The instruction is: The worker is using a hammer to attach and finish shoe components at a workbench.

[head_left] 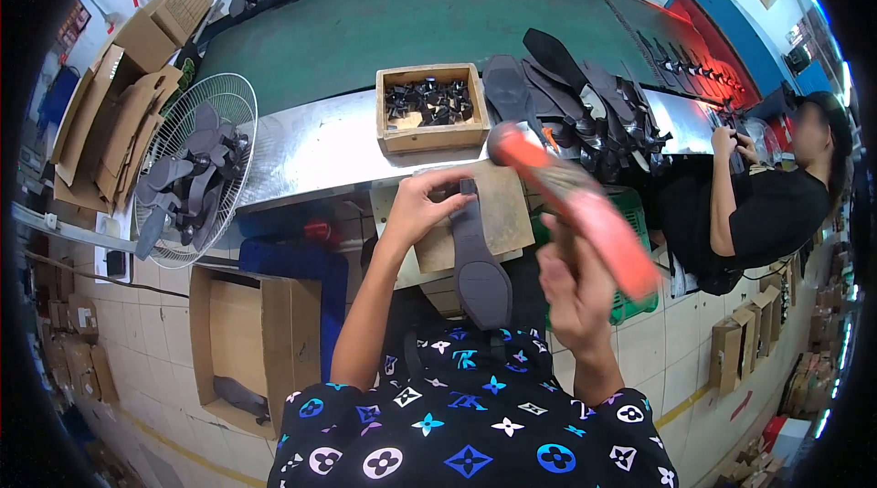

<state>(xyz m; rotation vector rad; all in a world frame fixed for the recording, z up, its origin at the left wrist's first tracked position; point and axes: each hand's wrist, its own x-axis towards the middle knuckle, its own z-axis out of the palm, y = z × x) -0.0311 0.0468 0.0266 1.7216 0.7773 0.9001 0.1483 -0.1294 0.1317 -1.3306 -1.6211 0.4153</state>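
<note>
Black top (pixel 470 438) with white and blue flower motifs (forearms bare).

Orange-handled tool (pixel 585 205) motion-blurred; small dark parts in wooden box (pixel 429 104) indistinct

Single head-worn fisheye view, looking steeply down past the wearer's patterned top (pixel 466 433) onto the near work surface. Left hand (pixel 416 209) and right hand (pixel 571 291) sit close, mid-frame. The green conveyor belt (pixel 384 26) runs across the upper part, farther off, facing away from the wearer. Edges bend hard toward the rim (dark corners). A co-worker (pixel 767 205) sits at right. No second view, so nothing shared.
</note>
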